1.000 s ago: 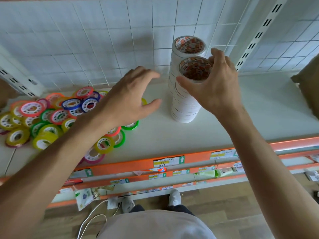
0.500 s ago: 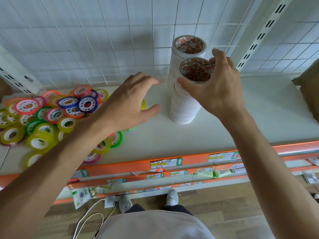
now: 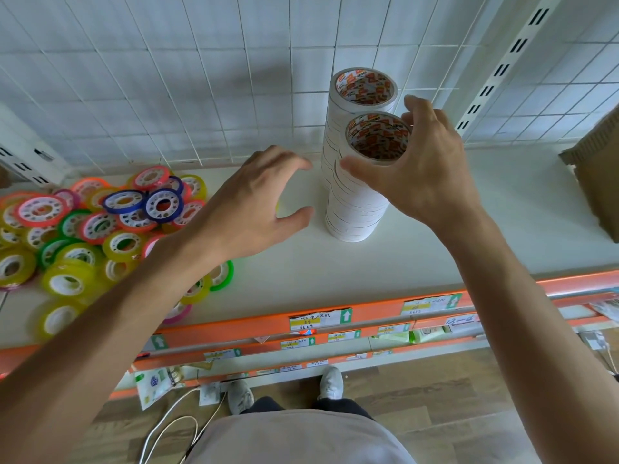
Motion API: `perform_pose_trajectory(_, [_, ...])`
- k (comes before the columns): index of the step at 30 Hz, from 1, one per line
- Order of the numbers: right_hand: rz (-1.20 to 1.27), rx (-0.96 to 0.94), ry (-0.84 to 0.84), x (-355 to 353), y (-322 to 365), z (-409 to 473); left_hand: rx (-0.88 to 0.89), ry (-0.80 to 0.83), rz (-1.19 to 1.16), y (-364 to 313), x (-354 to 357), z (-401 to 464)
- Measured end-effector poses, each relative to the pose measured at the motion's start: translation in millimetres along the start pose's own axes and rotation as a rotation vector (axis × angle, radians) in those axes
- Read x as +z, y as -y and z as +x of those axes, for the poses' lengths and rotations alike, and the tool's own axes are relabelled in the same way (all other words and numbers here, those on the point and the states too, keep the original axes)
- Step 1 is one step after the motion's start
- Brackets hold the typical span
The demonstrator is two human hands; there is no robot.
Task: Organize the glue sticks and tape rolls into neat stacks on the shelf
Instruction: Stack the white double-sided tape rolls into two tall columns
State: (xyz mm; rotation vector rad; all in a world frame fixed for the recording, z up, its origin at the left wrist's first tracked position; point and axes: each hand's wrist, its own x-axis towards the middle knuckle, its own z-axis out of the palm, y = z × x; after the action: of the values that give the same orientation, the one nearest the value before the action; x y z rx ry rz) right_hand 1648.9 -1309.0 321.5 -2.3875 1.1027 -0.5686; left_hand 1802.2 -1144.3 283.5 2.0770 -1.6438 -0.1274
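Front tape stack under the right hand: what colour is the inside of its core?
Orange-red with pale printed lettering, on the front tape stack; seen in the head view.

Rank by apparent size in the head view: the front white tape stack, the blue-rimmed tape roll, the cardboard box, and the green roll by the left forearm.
1. Front white tape stack.
2. Cardboard box, cut off by the frame edge, so unsure against the stack.
3. Blue-rimmed tape roll.
4. Green roll, mostly hidden behind the forearm.

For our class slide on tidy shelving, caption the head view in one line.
Right hand grips front white tape stack; left hand hovers open beside loose coloured rolls.
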Motion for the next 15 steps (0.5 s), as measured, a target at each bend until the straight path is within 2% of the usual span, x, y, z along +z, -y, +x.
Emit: perform_pose_trajectory(15, [0.051,-0.008,0.014,-0.1,-5.3,0.4,0.000,0.024,-0.022,-5.3,17.9,9.4])
